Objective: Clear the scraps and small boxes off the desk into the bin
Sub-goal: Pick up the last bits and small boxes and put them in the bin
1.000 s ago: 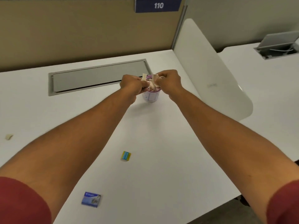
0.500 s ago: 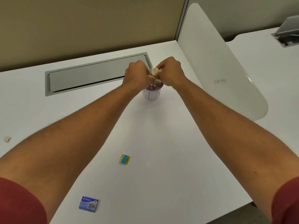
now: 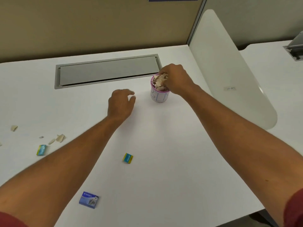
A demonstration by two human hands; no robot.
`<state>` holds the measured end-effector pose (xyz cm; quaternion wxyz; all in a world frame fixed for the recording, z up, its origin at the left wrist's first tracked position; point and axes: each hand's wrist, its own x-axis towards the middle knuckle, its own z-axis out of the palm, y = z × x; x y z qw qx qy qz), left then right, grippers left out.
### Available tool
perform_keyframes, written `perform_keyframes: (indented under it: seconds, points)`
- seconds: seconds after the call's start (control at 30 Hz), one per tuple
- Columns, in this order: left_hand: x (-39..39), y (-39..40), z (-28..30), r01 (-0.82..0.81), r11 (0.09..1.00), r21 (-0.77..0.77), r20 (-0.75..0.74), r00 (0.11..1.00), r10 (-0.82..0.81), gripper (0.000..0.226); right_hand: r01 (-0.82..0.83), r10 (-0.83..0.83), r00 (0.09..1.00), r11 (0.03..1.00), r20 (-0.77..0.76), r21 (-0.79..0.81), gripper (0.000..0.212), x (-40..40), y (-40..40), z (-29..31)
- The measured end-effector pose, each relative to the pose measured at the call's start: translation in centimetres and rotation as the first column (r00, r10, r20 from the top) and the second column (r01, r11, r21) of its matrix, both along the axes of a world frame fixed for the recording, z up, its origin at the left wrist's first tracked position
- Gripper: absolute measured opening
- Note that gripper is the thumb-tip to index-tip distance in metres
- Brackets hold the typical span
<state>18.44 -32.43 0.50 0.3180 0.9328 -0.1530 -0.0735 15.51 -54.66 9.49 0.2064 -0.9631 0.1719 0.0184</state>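
Observation:
A small white bin [image 3: 159,95] with a purple rim stands on the white desk [image 3: 164,161], piled full of beige paper scraps [image 3: 159,82]. My right hand [image 3: 176,79] rests over its top, fingers curled onto the scraps. My left hand [image 3: 121,104] hovers low over the desk to the left of the bin, fingers apart and holding nothing. Loose scraps [image 3: 59,138] lie at the far left. A teal and yellow box [image 3: 127,158] sits mid-desk, another teal box [image 3: 41,149] lies at the left, and a blue staple box [image 3: 88,199] is near the front.
A grey cable hatch [image 3: 106,71] is set in the desk behind the bin. A white divider panel [image 3: 229,71] stands to the right, with a second desk [image 3: 278,79] beyond it. A tan partition wall [image 3: 98,27] closes the back.
My left hand has left the bin top and dropped to the left, now empty. My right hand stays on the scraps in the bin. The view shifted, showing more scraps at left.

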Motion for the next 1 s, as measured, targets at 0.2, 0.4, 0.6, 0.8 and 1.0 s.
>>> perform_keyframes:
  seconds: [0.2,0.4,0.6,0.8,1.0]
  points:
    - [-2.8,5.2,-5.8,0.187,0.873,0.450,-0.124,0.981,-0.146,0.079,-0.019,0.019,1.000,0.999,-0.008,-0.048,0.036,0.2,-0.5,0.6]
    - [-3.2,5.7,-6.8,0.188,0.858,0.478,-0.061,0.982,-0.181,0.089,-0.080,0.058,0.992,0.977,-0.112,-0.200,0.021,0.4,1.6,-1.2]
    - [-3.1,5.7,-6.7,0.210,0.851,0.481,-0.088,0.978,-0.192,0.089,-0.216,0.159,0.971,0.903,-0.179,-0.370,0.029,1.1,1.3,-2.8]
    - [-3.0,5.7,-6.8,0.202,0.851,0.484,-0.071,0.979,-0.192,0.090,-0.248,0.173,0.952,0.920,-0.253,-0.303,0.042,1.9,1.2,-2.6]
    - [-3.0,5.8,-6.2,0.233,0.849,0.474,-0.115,0.972,-0.203,0.091,-0.136,0.109,0.984,0.969,-0.139,-0.204,0.036,1.1,0.9,0.5]
